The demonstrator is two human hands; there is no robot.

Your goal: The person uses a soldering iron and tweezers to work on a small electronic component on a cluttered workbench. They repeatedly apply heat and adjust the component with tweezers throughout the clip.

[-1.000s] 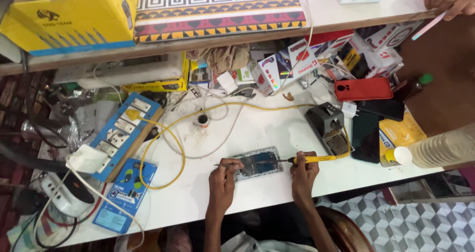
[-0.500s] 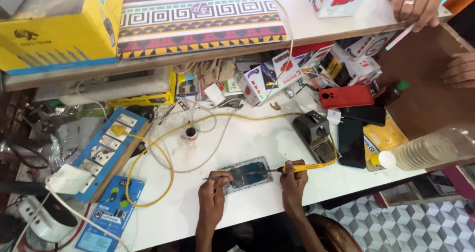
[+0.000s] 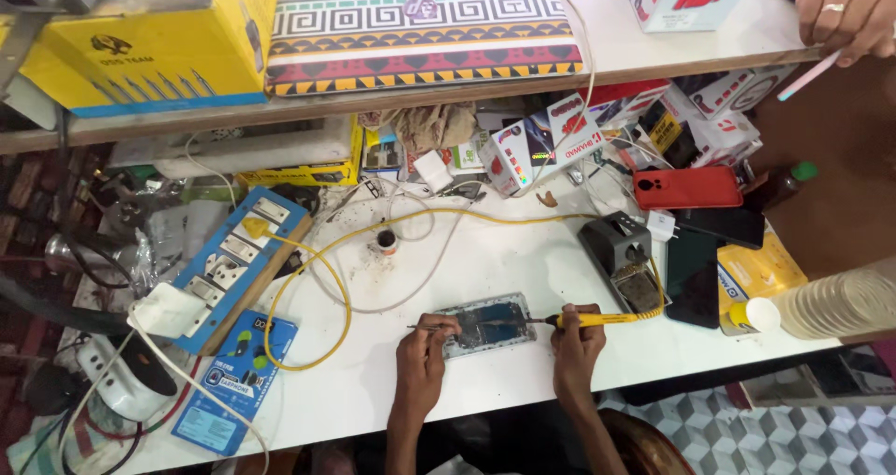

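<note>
Opened blue-grey phone board [image 3: 487, 323] lies lengthwise between hands: thin metal tweezers [image 3: 431, 326] pinched by left hand [image 3: 423, 356], yellow-handled soldering iron [image 3: 597, 319] gripped by right hand [image 3: 577, 342], tip pointed left onto it.

Opened phone [image 3: 485, 323] flat on white bench, yellow-handled soldering iron [image 3: 597, 320] tip at its right edge.

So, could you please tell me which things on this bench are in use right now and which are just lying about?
In use:
- opened phone
- yellow soldering iron, in right hand
- thin tool, in left hand
- yellow cable

Lying about:
- red phone
- blue switch board
- stack of clear cups
- yellow box
</note>
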